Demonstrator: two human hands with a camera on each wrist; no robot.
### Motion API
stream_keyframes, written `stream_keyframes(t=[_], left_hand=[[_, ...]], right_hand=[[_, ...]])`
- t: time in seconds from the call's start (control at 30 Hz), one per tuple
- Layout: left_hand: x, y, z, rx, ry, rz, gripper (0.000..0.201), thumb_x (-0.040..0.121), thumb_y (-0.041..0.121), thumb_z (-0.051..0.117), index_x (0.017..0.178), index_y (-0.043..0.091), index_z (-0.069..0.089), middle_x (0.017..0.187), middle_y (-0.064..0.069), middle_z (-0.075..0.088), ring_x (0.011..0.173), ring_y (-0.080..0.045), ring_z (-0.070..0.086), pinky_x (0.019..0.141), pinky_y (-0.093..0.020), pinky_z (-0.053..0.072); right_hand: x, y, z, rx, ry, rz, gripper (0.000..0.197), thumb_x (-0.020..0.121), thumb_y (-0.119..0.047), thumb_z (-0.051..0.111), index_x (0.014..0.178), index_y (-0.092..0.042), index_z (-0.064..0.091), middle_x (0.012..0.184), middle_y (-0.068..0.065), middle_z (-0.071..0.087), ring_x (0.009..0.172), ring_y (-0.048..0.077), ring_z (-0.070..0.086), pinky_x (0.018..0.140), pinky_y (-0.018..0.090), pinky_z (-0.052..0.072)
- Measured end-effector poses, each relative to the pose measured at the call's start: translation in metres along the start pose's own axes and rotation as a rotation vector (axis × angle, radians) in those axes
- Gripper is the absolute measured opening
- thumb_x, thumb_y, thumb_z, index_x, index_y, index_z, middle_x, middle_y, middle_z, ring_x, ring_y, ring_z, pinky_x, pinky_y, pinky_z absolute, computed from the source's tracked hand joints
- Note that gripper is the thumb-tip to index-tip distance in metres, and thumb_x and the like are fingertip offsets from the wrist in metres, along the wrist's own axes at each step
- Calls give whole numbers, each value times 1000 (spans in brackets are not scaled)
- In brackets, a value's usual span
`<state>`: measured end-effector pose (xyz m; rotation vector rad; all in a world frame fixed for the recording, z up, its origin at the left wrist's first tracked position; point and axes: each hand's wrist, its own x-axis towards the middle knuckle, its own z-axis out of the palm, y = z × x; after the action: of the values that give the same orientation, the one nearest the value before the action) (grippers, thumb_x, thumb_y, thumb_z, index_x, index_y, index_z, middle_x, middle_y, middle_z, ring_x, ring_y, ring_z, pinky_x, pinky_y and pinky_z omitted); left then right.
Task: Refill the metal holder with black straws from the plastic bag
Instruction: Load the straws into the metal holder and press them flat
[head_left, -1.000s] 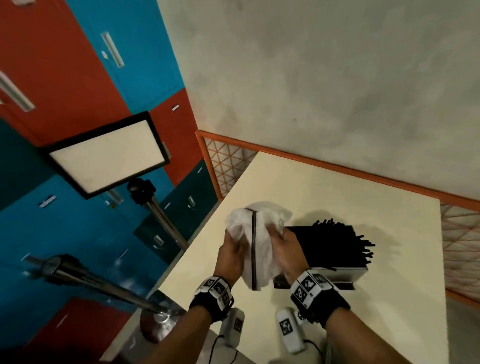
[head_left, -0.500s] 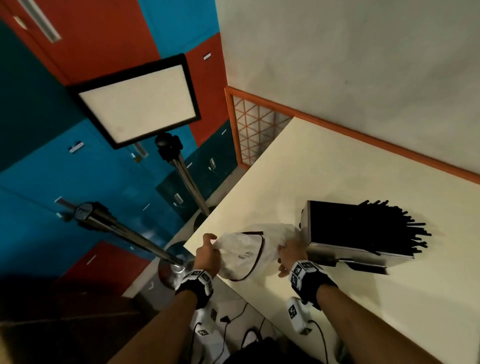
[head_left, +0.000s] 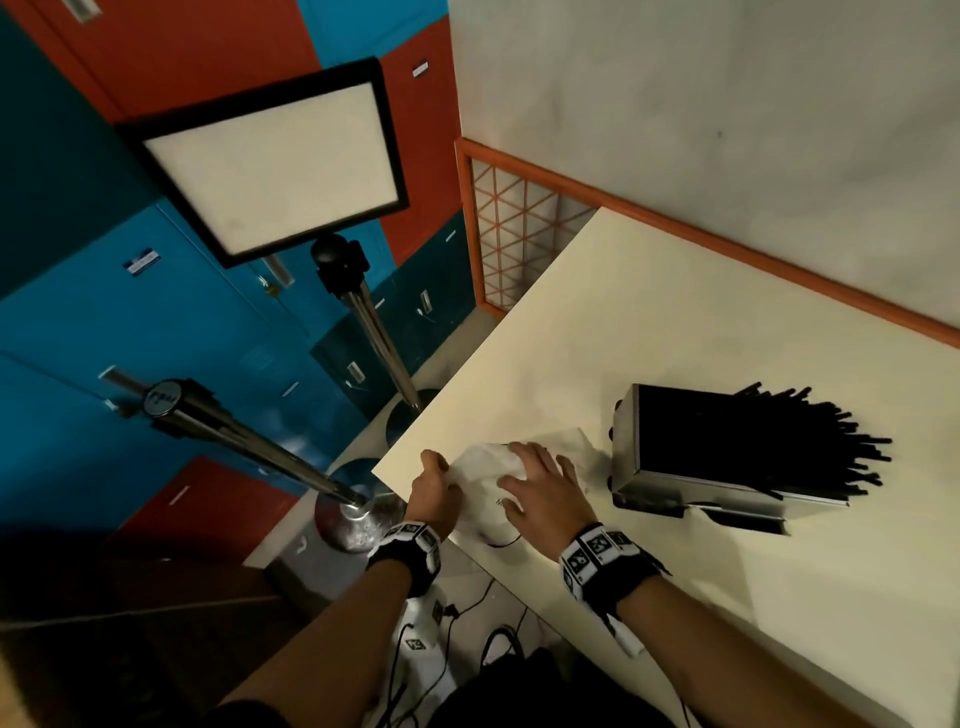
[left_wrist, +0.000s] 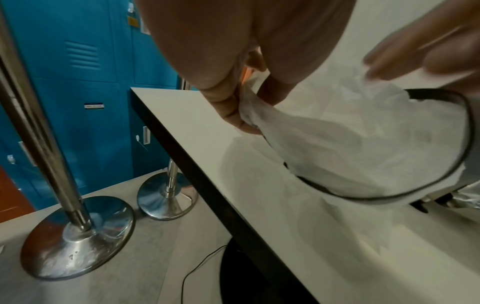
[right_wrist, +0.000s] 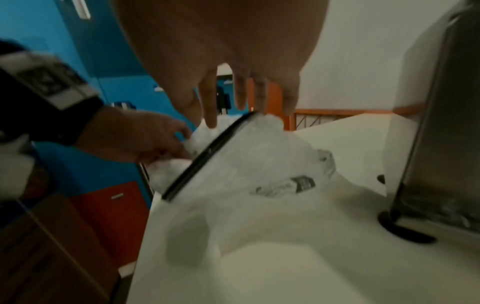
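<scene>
The metal holder stands on the cream table, packed with black straws that fan out to the right. A crumpled clear plastic bag with a black seal strip lies at the table's front left corner. My left hand pinches the bag's left end between thumb and fingers. My right hand lies over the bag with fingers spread and straight; the right wrist view shows them above the bag, beside the holder's wall. No straws show inside the bag.
Two chrome stanchion posts with round bases stand on the floor left of the table. A framed sign on a post and blue and red lockers fill the left. Cables lie under the table edge. A wall runs behind the table.
Both hands brought the bag down from in front of the holder to the table's front left corner. The right hand let go and now lies flat over it.
</scene>
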<state>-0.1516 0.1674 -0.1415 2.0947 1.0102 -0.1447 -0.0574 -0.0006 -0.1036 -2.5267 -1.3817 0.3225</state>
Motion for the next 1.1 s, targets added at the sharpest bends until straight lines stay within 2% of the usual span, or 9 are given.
stream_keyframes(t=[0.1,0.17,0.23,0.33,0.47,0.7,0.83,0.97,1.1], left_hand=[[7,2,1,116,-32,84,19,87,-3,48,85,16,45,80,-7,57,76,-31,57,66,-30,36],[12,-1,0,210,-51,87,24,86,-5,49,79,17,55,91,-11,60,90,-35,61,71,-31,38],[14,-2,-2,257,-58,69,27,88,-4,46,92,14,66,109,-13,60,102,-35,59,80,-34,44],[13,-4,0,299,-94,35,43,90,-5,41,123,14,60,125,-12,52,115,-35,55,98,-38,44],[15,-7,1,286,-139,29,45,93,2,45,134,17,58,132,-16,46,120,-39,54,106,-38,43],[12,1,-13,222,-30,138,24,90,5,57,107,18,69,138,-12,45,127,-33,48,108,-35,39],[1,22,-14,175,46,308,29,90,-1,55,109,17,67,131,-5,50,120,-25,51,103,-28,40],[-18,52,-2,69,17,549,34,90,-2,58,116,18,63,120,2,57,111,-21,58,100,-33,47],[-36,99,22,-62,-111,697,45,94,15,66,133,31,48,127,10,57,118,-8,56,104,-28,43]], right_hand=[[1,15,19,-31,-241,201,40,89,-25,56,129,-24,55,157,6,14,146,30,11,114,59,22],[-1,27,26,-58,-343,266,52,89,-26,58,139,-22,45,158,5,11,146,32,10,114,57,21],[-2,37,29,-79,-388,288,57,88,-29,59,142,-22,41,155,4,17,141,30,19,111,56,28],[0,42,29,-86,-410,321,54,90,-35,55,141,-22,42,151,3,22,137,29,25,108,54,32],[5,39,17,-33,-391,319,51,95,-44,45,142,-23,42,153,9,21,138,32,26,108,50,33],[-15,22,-17,166,-124,273,41,97,-38,48,135,-23,53,156,12,22,139,31,33,112,37,31],[-41,22,-40,304,-6,209,31,96,-32,50,123,-21,58,131,0,46,115,19,53,97,30,46],[-77,34,-65,387,-28,271,21,95,-30,52,110,-20,64,100,-2,61,86,12,54,83,29,48],[-114,60,-78,397,-98,326,18,93,-33,52,100,-25,67,95,-2,67,85,13,58,77,24,45]])
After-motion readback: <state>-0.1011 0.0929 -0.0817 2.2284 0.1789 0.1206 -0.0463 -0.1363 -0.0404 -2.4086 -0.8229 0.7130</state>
